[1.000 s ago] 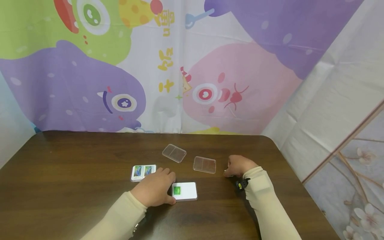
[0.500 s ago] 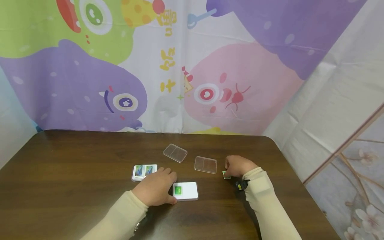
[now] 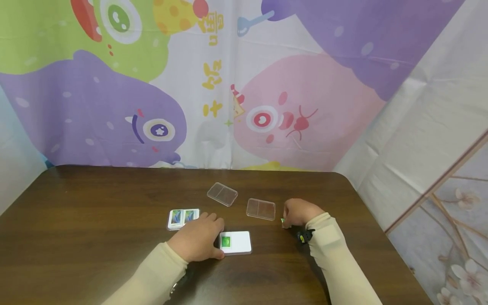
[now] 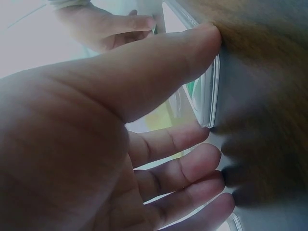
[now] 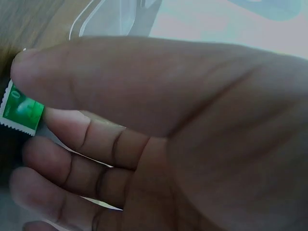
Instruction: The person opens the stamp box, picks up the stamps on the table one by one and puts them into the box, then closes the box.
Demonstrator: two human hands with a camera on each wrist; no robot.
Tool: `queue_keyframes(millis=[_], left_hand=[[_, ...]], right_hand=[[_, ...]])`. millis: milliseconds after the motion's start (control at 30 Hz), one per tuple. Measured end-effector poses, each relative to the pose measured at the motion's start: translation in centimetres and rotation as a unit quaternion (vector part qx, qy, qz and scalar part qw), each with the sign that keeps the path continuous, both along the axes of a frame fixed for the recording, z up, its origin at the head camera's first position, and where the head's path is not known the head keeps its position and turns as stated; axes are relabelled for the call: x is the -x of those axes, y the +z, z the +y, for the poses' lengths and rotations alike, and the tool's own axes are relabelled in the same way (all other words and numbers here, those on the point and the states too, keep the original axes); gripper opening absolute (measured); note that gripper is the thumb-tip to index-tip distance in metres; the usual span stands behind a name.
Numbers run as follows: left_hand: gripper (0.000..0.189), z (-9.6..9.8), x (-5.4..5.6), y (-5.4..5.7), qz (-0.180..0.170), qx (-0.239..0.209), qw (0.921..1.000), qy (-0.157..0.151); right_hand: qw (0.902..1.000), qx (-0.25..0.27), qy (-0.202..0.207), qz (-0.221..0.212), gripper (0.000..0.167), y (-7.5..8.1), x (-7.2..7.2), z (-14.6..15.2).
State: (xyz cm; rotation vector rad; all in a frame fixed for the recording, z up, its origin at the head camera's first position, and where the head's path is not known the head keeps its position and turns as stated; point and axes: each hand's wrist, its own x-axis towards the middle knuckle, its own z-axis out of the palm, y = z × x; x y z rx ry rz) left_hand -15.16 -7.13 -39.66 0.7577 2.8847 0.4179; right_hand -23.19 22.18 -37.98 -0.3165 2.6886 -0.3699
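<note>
My left hand (image 3: 198, 239) holds the left end of a flat clear case (image 3: 241, 242) on the table, its thumb at the near edge and a forefinger at the far corner. A white insert and a green stamp (image 3: 225, 242) at the left show in that case. To the right, my right hand (image 3: 301, 212) pinches another green postage stamp (image 5: 23, 113) between thumb and forefinger. The right wrist view shows its toothed white border; the thumb hides part of it. Beside my left hand lies another case (image 3: 183, 218) with two blue-green stamps, partly covered by the hand.
Two clear plastic lids (image 3: 223, 194) (image 3: 261, 209), each with a dividing line, lie farther back on the brown wooden table (image 3: 95, 237). A cartoon-printed curtain (image 3: 213, 140) hangs behind the table's far edge. Floral cloth hangs at the right.
The right hand has turned slightly and shifted a little left, and the green stamp in its fingers has come into view. The left hand stays at the case.
</note>
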Motion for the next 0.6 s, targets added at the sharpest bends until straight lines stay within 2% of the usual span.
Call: queue_keyframes(millis=[600], left_hand=[[0.058, 0.05, -0.08, 0.03, 0.001, 0.004, 1.0, 0.003]], right_hand=[[0.9992, 0.036, 0.005, -0.016, 0.021, -0.2, 0.06, -0.47]])
